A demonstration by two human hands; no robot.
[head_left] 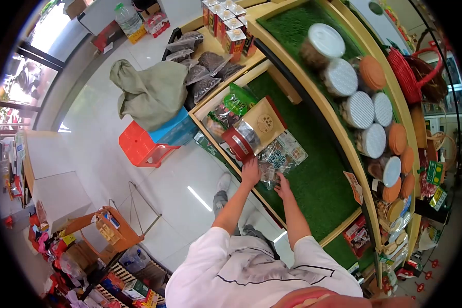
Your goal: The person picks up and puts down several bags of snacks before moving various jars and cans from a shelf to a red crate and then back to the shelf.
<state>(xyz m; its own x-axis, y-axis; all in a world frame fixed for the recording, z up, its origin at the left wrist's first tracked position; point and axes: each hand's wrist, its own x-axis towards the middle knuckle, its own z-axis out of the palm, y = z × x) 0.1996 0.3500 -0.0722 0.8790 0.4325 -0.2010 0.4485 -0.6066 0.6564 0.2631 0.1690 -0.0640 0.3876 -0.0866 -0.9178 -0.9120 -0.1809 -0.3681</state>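
The fingers of the left hand (250,173) and right hand (282,186) lie at the near edge of a clear bag (276,160), centre frame; whether they pinch it, I cannot tell. Green turf covers the wood-edged surface (323,179) below. Lidded jars (358,109) fill upper right; a red stool (138,143) stands left on pale floor (174,205). The bag is glossy, with teal round prints.

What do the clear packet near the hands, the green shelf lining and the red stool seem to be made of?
Clear packet: probably glossy plastic film, since it is see-through with bright glints. Green shelf lining: apparently matt artificial turf, judging by its grassy texture. Red stool: likely smooth moulded plastic, with one even colour throughout.
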